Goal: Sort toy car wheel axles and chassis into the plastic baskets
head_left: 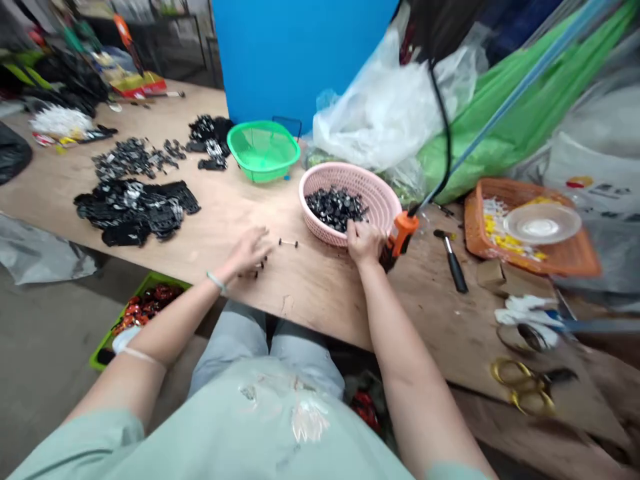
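Your left hand (250, 250) was spread just beside a black-ended rod (288, 243) on the table (320, 287). Your right hand (367, 240) curled at the rim of a pink basket (380, 193), its grip too hidden to tell; black parts (333, 207) lay inside. An orange basket (570, 264) held yellow pieces (525, 251).

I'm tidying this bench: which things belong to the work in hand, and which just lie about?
Apparently in use:
- pink basket, right hand at its rim
- black parts inside
- short rod near left hand

Apparently lying about:
- hammer
- scissors
- white glove
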### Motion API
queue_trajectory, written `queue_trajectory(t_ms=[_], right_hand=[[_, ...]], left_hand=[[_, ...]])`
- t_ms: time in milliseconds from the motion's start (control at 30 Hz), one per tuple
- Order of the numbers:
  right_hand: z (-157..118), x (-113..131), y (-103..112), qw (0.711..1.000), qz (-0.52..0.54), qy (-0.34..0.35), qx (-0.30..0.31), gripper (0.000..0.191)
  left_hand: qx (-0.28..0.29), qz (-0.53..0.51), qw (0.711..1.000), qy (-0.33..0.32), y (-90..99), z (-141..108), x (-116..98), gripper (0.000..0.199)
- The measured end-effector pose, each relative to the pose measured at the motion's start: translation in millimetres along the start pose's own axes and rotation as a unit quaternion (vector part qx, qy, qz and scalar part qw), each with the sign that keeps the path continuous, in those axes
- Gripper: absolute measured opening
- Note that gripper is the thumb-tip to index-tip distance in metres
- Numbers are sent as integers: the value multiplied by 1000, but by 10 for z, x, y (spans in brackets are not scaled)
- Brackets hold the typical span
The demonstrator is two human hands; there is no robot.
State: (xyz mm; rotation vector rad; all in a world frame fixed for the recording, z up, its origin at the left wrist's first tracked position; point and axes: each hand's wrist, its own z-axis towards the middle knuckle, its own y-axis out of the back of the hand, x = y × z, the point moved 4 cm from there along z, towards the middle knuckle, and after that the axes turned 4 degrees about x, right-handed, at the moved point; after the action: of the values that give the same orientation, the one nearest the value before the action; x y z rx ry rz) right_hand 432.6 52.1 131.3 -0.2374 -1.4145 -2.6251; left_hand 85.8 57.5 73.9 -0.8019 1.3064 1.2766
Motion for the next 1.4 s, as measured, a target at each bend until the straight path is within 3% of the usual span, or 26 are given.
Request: queue_trajectory(t_ms=[100, 200, 300, 467, 633, 700, 767, 900, 1000, 1100, 1167, 1233, 1300, 1333, 1400], right_hand=[[2, 0, -35, 999, -6, -19, -25, 42], [3, -17, -71, 997, -12, -34, -61, 38], [-38, 70, -96, 998, 6, -13, -56, 37], [-118, 351, -142, 1000, 18, 15, 4, 36], [-288, 688, -202, 999, 30, 13, 26, 16], [-413, 858, -285, 998, 36, 37, 36, 28], [-551, 1038, -439, 992, 52, 71, 89, 35], [-752, 1297, -790, 968, 87, 98, 213, 45], [-746, 1327, -961, 968, 74, 36, 238, 47], [-713, 1387, -1087, 961, 77, 6, 265, 31], [-718, 1488, -1175, 958, 122, -15, 258, 20], [-748, 1621, -1298, 946, 223, -81, 220, 11], [-774, 1786, -1472, 900, 361, -176, 167, 9], [-768, 1879, -1569, 864, 430, -220, 138, 13], [-685, 2065, -1739, 782, 548, -286, 81, 20]], left_hand=[[-31, 32, 999, -3, 51, -443, 202, 41], [-52, 82, 995, 17, 76, -587, 386, 45], [-29, 95, 995, 2, 40, -601, 505, 58], [10, 134, 991, -9, -56, -590, 624, 78], [48, 229, 972, 16, -35, -569, 666, 100], [42, 249, 967, 13, -19, -545, 692, 112], [42, 253, 966, 6, -21, -527, 719, 118], [52, 262, 963, -17, -41, -542, 716, 99], [73, 271, 958, -54, -70, -558, 660, 65], [100, 273, 954, -72, -115, -519, 617, 44], [82, 241, 966, -51, -134, -429, 620, 37], [27, 144, 989, -6, -145, -278, 653, 31], [-39, -36, 996, 68, -170, -80, 725, 23], [-69, -147, 980, 111, -192, 29, 768, 20], [-120, -360, 906, 187, -239, 261, 830, 17]])
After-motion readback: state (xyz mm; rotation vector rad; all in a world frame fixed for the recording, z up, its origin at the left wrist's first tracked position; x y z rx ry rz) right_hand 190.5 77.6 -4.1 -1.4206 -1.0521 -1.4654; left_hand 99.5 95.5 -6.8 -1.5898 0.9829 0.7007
